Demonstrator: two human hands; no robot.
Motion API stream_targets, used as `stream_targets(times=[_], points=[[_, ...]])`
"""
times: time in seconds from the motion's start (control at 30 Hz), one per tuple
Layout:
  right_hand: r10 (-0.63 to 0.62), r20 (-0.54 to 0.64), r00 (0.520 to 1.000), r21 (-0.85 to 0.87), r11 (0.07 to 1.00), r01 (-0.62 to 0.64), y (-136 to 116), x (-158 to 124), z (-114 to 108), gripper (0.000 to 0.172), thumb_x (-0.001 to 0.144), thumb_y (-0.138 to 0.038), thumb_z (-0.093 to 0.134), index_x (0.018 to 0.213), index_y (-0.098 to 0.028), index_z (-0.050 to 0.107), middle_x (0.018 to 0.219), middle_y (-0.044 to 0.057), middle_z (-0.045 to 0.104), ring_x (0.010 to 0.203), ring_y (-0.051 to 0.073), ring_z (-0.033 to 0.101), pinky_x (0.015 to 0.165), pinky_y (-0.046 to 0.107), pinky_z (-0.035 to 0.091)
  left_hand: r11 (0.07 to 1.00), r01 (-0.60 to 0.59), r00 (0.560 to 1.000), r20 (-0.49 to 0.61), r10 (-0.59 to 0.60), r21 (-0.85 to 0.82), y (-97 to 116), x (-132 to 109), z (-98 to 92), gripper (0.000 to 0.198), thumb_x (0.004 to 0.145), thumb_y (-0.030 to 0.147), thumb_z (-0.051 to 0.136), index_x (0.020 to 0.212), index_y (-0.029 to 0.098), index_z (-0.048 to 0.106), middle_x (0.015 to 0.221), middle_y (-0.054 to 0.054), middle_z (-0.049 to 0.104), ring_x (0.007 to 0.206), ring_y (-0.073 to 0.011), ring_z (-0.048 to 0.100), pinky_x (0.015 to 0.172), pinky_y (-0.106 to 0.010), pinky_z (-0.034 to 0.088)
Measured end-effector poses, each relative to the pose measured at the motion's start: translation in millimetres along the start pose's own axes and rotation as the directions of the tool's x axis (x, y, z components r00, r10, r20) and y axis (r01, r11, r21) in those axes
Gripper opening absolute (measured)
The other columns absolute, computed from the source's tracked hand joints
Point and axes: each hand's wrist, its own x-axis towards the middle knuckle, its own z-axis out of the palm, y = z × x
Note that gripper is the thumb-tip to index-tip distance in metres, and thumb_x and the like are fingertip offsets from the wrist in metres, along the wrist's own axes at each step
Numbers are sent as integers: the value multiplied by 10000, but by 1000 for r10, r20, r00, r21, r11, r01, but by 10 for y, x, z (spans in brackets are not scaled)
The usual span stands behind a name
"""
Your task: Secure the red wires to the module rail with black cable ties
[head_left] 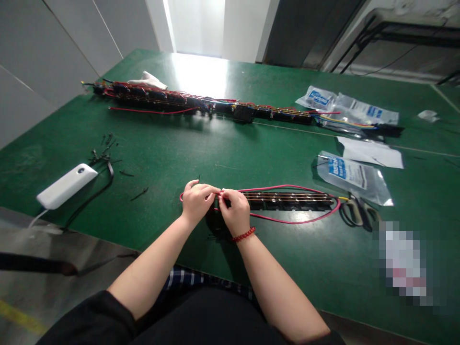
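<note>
Both hands meet at the near table edge: the left hand (196, 201) and right hand (235, 211) pinch the pink wire (287, 220) at the black terminal strip's (291, 200) left end; scissors (355, 211) lie just beside its right end on the green table (161, 153)

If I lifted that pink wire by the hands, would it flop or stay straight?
Probably flop: the pink wire already lies in a curvy loop around the black strip. It looks thin, so likely light. Lying flat, it shouldn't roll.
</note>
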Motion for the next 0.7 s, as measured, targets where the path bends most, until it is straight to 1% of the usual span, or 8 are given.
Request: stream_targets(times=[0.4, 0.7], points=[[2, -9, 1000, -8, 1000, -2, 1, -2, 14, 52, 884, -199, 588, 866, -231, 626, 914, 55, 740, 910, 212, 686, 878, 391, 540, 1000, -12, 999, -43, 13, 20, -28, -25, 32, 228, 904, 216, 561, 837, 331, 745, 884, 62, 777, 865, -150, 714, 1086, -419, 377], [-4, -4, 1000, -20, 1000, 4, 5, -3, 19, 60, 883, -198, 580, 861, -231, 624, 894, 52, 732, 888, 213, 679, 871, 389, 537, 997, -59, 996, -68, 62, 40, -68, -48, 57, 237, 904, 205, 549, 855, 331, 744, 918, 64, 780, 871, -150, 717, 1085, -414, 376]])
